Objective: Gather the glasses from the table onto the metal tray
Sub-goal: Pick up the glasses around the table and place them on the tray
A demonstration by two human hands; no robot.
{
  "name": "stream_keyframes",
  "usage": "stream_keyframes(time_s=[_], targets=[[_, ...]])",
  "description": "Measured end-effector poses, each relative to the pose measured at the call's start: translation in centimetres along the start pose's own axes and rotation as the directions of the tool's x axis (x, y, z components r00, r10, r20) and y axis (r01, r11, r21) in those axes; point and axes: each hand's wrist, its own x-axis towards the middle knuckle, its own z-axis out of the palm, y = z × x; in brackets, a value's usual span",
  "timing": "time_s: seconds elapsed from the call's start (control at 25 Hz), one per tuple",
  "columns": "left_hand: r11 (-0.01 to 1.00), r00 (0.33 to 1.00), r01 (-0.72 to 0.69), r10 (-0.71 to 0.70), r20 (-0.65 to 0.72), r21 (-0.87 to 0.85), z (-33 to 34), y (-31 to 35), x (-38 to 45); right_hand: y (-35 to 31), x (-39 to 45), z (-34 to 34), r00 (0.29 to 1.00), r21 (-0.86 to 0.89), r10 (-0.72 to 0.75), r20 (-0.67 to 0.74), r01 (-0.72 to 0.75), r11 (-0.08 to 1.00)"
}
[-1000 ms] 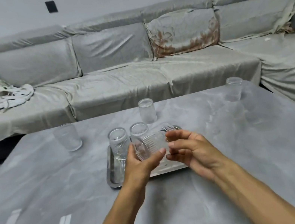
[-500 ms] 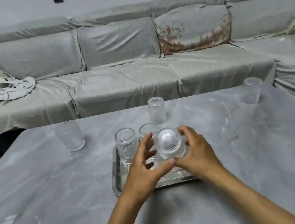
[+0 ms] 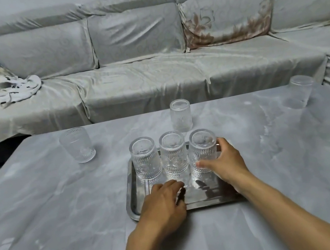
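Note:
A metal tray [image 3: 204,200] lies on the grey table, near its middle. Three ribbed glasses stand upside down in a row at the tray's far side: left glass [image 3: 145,158], middle glass [image 3: 173,152], right glass [image 3: 202,150]. My right hand [image 3: 224,162] wraps the right glass from its right side. My left hand [image 3: 162,202] rests palm down over the tray's near left part, holding nothing. Off the tray stand three more glasses: one at the far left [image 3: 77,145], one behind the tray [image 3: 181,115], one at the far right [image 3: 299,94].
The grey marble-look table [image 3: 42,212] fills the lower view. A long covered sofa [image 3: 151,78] runs behind it and wraps around the right. Crumpled cloth [image 3: 10,92] lies on the sofa's left seat.
The glass I held sideways in both hands was turned upside down and set on the tray's right. My left hand let go and dropped to the tray's front.

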Motion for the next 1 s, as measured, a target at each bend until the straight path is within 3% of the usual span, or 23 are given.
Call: stream_keyframes(time_s=[0.2,0.36,0.44,0.48,0.52,0.6,0.68,0.8,0.88,1.0], targets=[[0.999,0.999,0.005,-0.007,0.033,0.049,0.1,0.1,0.3,0.3,-0.2,0.9,0.995,0.03,-0.046,-0.093,0.049,0.998],[0.999,1.0,-0.013,0.013,0.01,0.035,0.0,0.1,-0.6,-0.1,-0.8,0.8,0.992,0.164,0.09,-0.087,-0.075,0.984],[1.0,0.998,-0.003,0.002,-0.057,-0.026,-0.3,0.2,-0.8,-1.1,-2.1,0.8,0.974,0.077,0.125,-0.19,-0.112,0.991],[0.999,0.994,0.022,-0.027,-0.107,-0.047,-0.4,0.1,-0.8,-1.4,-2.8,0.9,0.969,0.006,0.06,-0.239,-0.06,0.998],[0.998,0.987,0.053,-0.058,-0.15,-0.038,-0.6,0.0,-0.7,-1.4,-3.3,1.3,0.976,-0.072,-0.071,-0.208,0.057,0.996],[0.994,0.979,0.095,-0.083,-0.186,0.056,-0.5,-0.4,-0.6,-1.5,-4.8,2.8,0.954,-0.186,-0.283,0.098,0.297,0.937],[0.986,0.986,0.132,-0.12,-0.116,0.101,-0.1,-0.3,-0.5,-1.3,-5.7,4.2,0.891,-0.244,-0.265,0.368,0.368,0.897],[0.98,0.982,0.189,-0.188,-0.017,0.059,0.1,-0.3,-0.3,-1.2,-5.5,4.6,0.891,-0.276,-0.246,0.383,0.364,0.89],[0.984,0.983,0.18,-0.179,-0.029,0.016,-0.2,-0.5,-0.3,-1.5,-5.5,4.8,0.897,-0.284,-0.237,0.373,0.354,0.891],[0.988,0.959,0.108,-0.132,-0.25,-0.106,-1.8,-0.6,-0.9,-2.8,-6.4,4.9,0.895,-0.284,-0.277,0.349,0.383,0.879]])
